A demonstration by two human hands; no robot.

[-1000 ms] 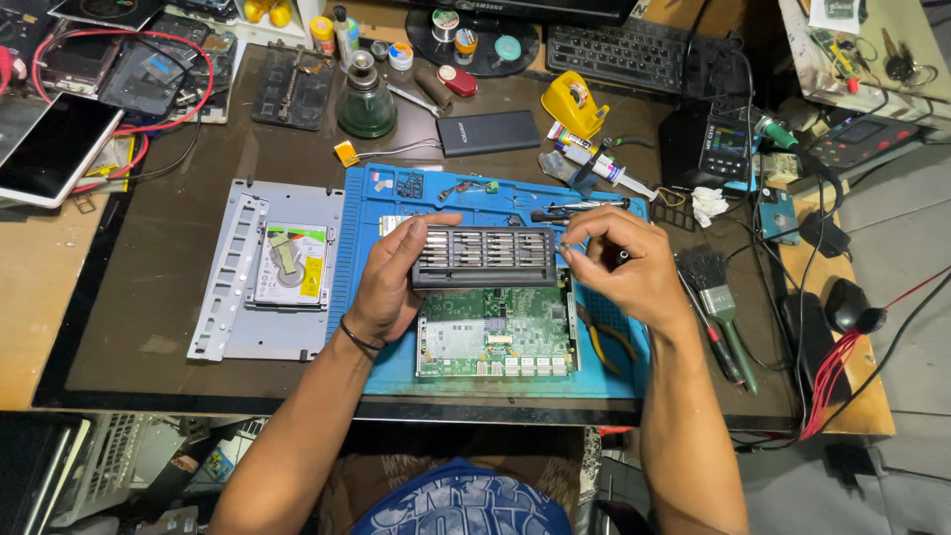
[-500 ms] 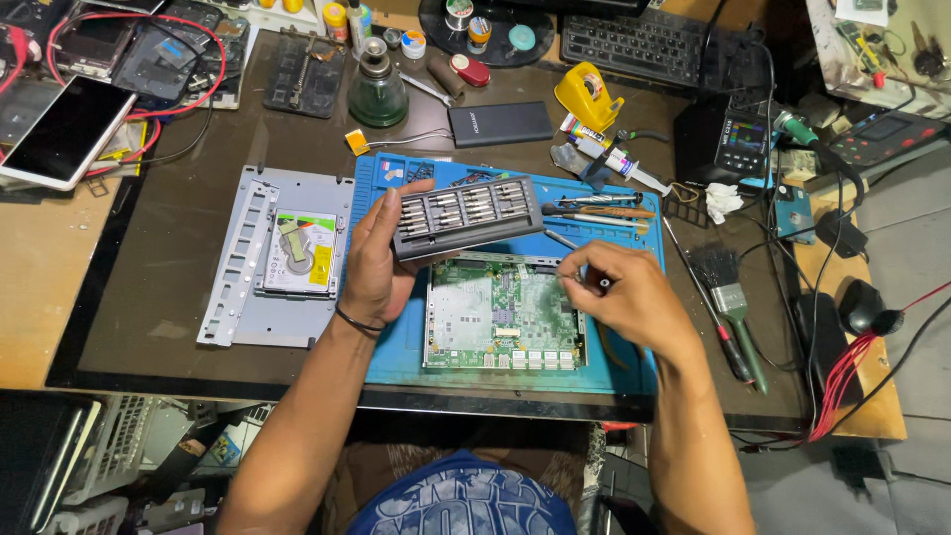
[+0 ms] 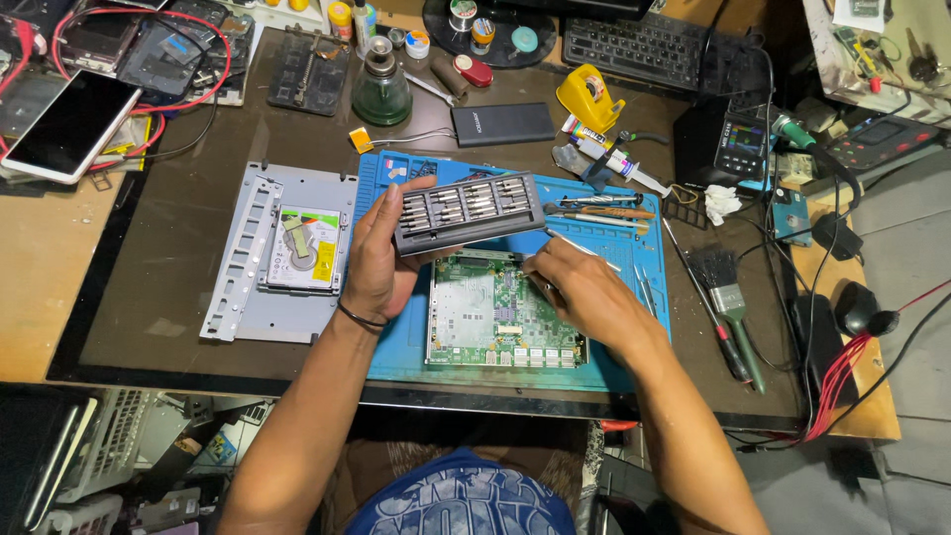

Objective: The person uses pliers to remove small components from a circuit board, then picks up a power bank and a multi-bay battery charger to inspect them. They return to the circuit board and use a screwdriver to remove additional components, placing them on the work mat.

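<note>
Bit case (image 3: 468, 211) is being held up in the left hand (image 3: 376, 266), over the far edge of the blue mat (image 3: 634, 342).

Left fingers are clamping the grey case by its near-left end; the right hand (image 3: 580, 289) is closing on a thin driver (image 3: 580, 248), resting on the green board (image 3: 500, 312) at the mat's middle. A white-and-yellow label is showing on the drive (image 3: 302, 248) in the grey tray (image 3: 248, 267) left of the mat. Since half a second ago, the case is sitting lower and flatter and the right hand has come onto the board.

We see a white-green-yellow label on the hard drive (image 3: 303, 248) at the worktop's left, and a small lit meter screen (image 3: 743, 142) near its right edge.
</note>
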